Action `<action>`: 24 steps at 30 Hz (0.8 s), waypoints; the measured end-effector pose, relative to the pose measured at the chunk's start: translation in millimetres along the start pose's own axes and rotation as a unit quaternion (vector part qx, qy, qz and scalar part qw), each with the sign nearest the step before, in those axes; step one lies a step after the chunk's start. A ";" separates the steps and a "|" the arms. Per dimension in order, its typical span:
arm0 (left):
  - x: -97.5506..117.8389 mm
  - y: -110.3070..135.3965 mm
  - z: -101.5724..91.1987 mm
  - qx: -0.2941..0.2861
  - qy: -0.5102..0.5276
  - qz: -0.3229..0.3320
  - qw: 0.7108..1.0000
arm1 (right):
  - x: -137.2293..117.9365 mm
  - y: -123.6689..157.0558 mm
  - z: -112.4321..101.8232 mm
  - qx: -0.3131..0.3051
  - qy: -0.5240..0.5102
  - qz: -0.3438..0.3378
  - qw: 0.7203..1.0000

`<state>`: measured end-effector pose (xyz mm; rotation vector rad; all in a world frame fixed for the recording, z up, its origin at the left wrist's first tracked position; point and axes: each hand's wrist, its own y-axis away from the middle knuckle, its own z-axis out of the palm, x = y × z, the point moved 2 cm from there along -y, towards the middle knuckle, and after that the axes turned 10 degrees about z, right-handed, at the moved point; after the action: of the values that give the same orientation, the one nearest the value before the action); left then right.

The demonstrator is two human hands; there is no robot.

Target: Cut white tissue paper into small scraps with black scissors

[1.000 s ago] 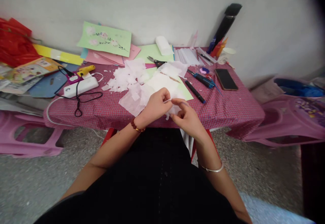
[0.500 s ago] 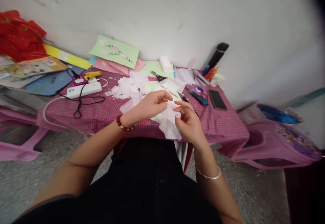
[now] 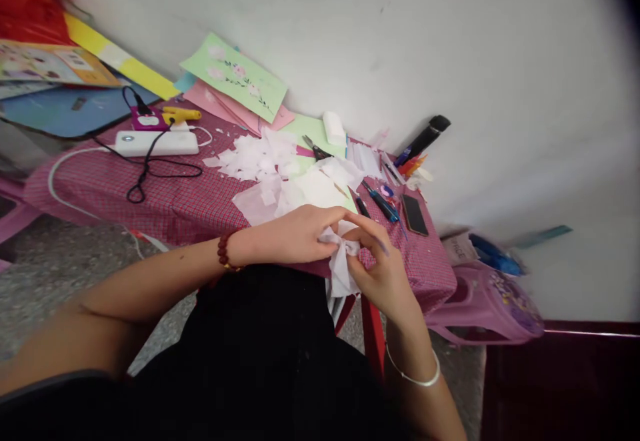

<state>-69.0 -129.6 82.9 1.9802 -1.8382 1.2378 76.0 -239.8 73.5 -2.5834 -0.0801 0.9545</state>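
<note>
A piece of white tissue paper (image 3: 342, 264) is gathered between my two hands near the table's front edge, its lower part hanging down. My left hand (image 3: 300, 233), with a beaded bracelet at the wrist, pinches the gathered tissue from the left. From the right, my right hand (image 3: 377, 261) closes its thumb and fingers on the same piece. The fingertips of both hands almost meet above it. Behind them, torn white tissue scraps (image 3: 257, 157) and a larger sheet (image 3: 320, 187) lie on green paper.
Scissors (image 3: 316, 149), a blue-handled tool (image 3: 384, 204) and a phone (image 3: 415, 214) lie on the checked tablecloth (image 3: 170, 207). A white power strip (image 3: 157, 142) with cords sits left, near a yellow glue gun (image 3: 181, 115). A green card with painted flowers (image 3: 235, 77) leans at the back.
Both hands have come closer to my body and together. The tissue, spread out before, is now bunched between them. The camera view has tilted and shifted.
</note>
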 end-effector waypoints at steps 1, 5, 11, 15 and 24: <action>-0.9 1.5 0.1 0.001 -0.009 -0.006 1.000 | -1.6 1.2 0.9 -0.007 0.005 0.001 1.000; -4.5 7.6 0.4 -0.023 0.001 -0.012 1.000 | -3.3 3.6 7.7 -0.043 0.000 0.023 0.999; -15.3 15.3 5.5 -0.033 0.052 0.008 0.998 | 1.5 8.0 17.4 -0.075 -0.084 0.057 0.992; -22.6 17.5 10.1 -0.057 0.161 0.018 0.985 | 5.1 12.1 20.1 -0.083 -0.168 0.072 0.980; -27.3 17.1 14.4 -0.068 0.281 -0.002 0.957 | 8.5 16.2 18.1 -0.081 -0.214 0.089 0.969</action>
<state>-75.0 -122.0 48.9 1.3641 -1.5741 1.4375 69.8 -247.2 49.6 -2.5117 -0.0419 1.6235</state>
